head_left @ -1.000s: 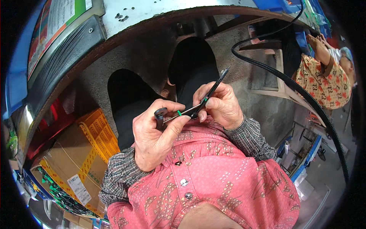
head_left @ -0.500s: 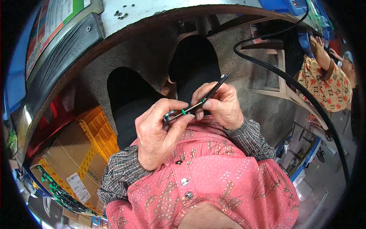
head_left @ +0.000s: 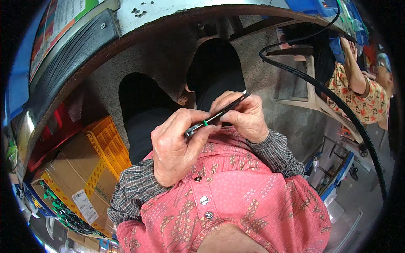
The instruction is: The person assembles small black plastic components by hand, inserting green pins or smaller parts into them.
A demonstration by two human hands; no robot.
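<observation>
A slim black and silver tool (head_left: 230,106) with a green band (head_left: 205,123) around it is held slantwise above my lap, its far end up to the right. Its exact kind cannot be made out. My left hand (head_left: 174,141) pinches the near end, a dark rounded part, between thumb and fingers beside the green band. With thumb and fingers, my right hand (head_left: 244,117) grips the upper half. Both hands are closed on it, their fingertips almost meeting at the middle. My fingers cover part of the tool.
A curved-looking table edge (head_left: 168,22) runs across the far side. To the left stand a cardboard box (head_left: 71,168) with black and green pieces beside it, and a yellow crate (head_left: 110,145). A black cable (head_left: 312,80) hangs at right, before a pale plastic stool (head_left: 311,90) and another person (head_left: 358,97).
The tool has turned in my fingers and now shows more edge-on, its thin pointed tip no longer sticking out. At right, the other person's arm has moved.
</observation>
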